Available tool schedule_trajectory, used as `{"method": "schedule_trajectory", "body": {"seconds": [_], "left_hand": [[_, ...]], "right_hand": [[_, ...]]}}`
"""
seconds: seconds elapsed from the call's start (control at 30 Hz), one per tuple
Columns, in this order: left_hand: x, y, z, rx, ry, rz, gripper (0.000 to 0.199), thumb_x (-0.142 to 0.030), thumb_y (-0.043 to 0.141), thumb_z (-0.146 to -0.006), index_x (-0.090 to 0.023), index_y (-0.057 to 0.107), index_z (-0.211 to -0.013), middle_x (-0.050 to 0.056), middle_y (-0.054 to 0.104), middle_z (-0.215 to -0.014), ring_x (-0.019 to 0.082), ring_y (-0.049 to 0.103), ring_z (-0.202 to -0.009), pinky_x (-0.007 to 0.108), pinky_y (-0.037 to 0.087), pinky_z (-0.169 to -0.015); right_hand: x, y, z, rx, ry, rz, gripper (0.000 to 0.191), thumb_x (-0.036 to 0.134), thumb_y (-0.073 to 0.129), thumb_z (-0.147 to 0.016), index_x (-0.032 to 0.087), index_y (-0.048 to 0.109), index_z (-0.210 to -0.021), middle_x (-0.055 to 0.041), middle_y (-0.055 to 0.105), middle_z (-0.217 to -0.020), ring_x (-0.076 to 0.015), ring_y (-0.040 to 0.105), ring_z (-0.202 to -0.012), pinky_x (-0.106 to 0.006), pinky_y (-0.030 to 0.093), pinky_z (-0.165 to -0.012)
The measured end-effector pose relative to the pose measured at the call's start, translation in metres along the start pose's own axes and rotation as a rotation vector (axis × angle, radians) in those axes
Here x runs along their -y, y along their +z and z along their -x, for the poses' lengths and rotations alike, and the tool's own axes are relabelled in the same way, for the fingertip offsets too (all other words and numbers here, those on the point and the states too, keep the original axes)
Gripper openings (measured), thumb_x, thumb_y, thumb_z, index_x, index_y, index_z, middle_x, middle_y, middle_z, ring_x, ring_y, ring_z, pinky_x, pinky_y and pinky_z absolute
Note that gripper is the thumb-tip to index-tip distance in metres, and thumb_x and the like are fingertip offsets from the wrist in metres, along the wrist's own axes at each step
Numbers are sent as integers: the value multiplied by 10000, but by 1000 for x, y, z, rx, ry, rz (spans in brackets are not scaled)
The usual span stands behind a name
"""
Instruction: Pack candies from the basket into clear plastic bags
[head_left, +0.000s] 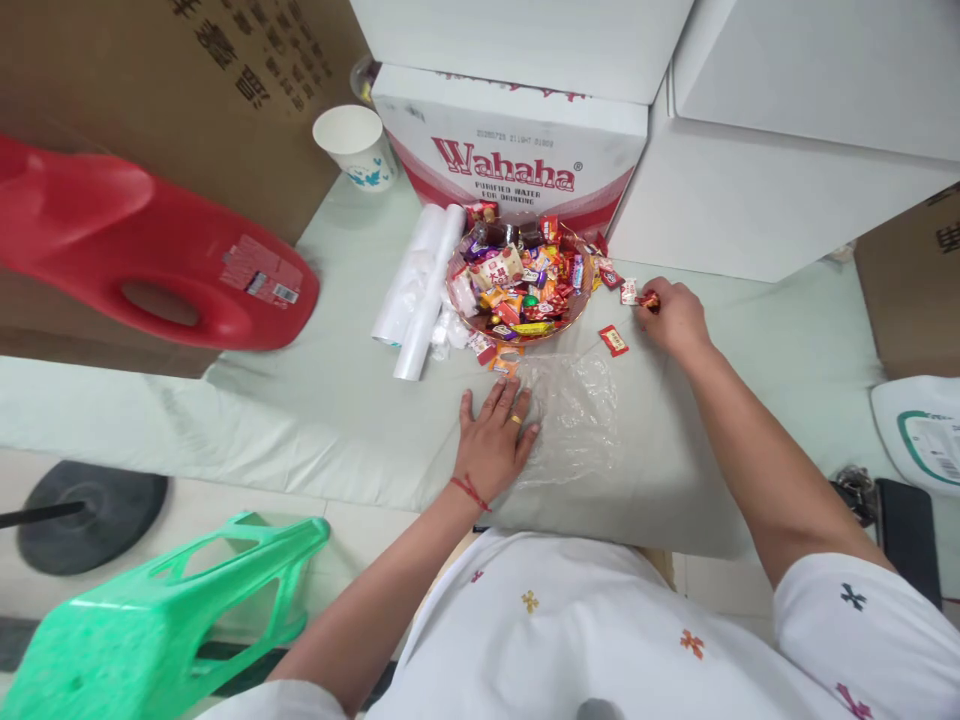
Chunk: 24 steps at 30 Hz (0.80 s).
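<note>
My left hand (495,440) lies flat on the table with its fingers stretched out, at the left edge of a clear plastic bag (574,420). My right hand (675,318) pinches a red-wrapped candy (649,301) to the right of the bowl. A glass bowl (457,308) heaped with wrapped candies (517,285) stands beyond my hands. Between the bowl and my right hand lie a small white-and-red candy (628,291) and, nearer to me, a red candy (613,341). An orange wrapped candy (505,360) sits just past my left fingertips.
Two white plastic rolls (431,290) lie left of the bowl, near a paper cup (356,150). Behind it stands a Wahaha carton (517,150). A big red jug (150,250) is at the left, a green stool (172,620) below. At right are a phone (907,535) and keys (855,492).
</note>
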<state>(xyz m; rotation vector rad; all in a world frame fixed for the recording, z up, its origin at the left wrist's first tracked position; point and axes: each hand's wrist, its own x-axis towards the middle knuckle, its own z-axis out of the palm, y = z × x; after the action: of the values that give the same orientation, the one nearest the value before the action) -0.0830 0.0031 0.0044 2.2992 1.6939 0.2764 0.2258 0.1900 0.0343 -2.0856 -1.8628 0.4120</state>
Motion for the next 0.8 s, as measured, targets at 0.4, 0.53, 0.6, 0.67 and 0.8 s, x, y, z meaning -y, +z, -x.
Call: {"method": "schedule_trajectory", "body": {"seconds": [0.4, 0.53, 0.6, 0.67, 0.8], "left_hand": [[2, 1, 0, -15, 21, 45, 563, -352, 300, -1087, -174, 363, -1617, 148, 403, -1655, 269, 315, -1576, 628, 82, -1287], [2, 2, 1, -26, 29, 52, 572, -324, 275, -1092, -144, 307, -1633, 149, 421, -1646, 266, 317, -1574, 617, 70, -1290], [2, 1, 1, -30, 35, 50, 565, -309, 277, -1090, -155, 315, -1632, 145, 420, -1648, 266, 311, -1577, 614, 63, -1291], [2, 1, 0, -37, 37, 48, 558, -301, 286, -1087, -173, 330, -1628, 140, 418, -1651, 266, 310, -1577, 610, 62, -1292], [2, 3, 1, -49, 39, 60, 533, -295, 295, -1085, -187, 383, -1600, 132, 424, -1650, 265, 328, -1566, 610, 80, -1287]], "right_hand": [[90, -3, 112, 734, -747, -107, 308, 194, 632, -899, 253, 703, -1192, -85, 673, -1103, -221, 665, -907, -319, 506, -811], [92, 8, 111, 777, -788, 8, 580, 220, 696, -888, 276, 579, -1454, -119, 626, -1332, -264, 689, -1050, -348, 538, -876], [85, 7, 108, 771, -810, -86, 678, 225, 688, -899, 275, 484, -1544, -134, 555, -1464, -280, 650, -1205, -388, 521, -1009], [76, 2, 107, 746, -815, -188, 674, 245, 653, -928, 271, 450, -1570, -141, 506, -1530, -289, 581, -1334, -425, 477, -1108], [56, -4, 115, 599, -713, -292, 526, 289, 599, -967, 277, 541, -1490, -138, 575, -1454, -290, 604, -1292, -450, 500, -1088]]}}
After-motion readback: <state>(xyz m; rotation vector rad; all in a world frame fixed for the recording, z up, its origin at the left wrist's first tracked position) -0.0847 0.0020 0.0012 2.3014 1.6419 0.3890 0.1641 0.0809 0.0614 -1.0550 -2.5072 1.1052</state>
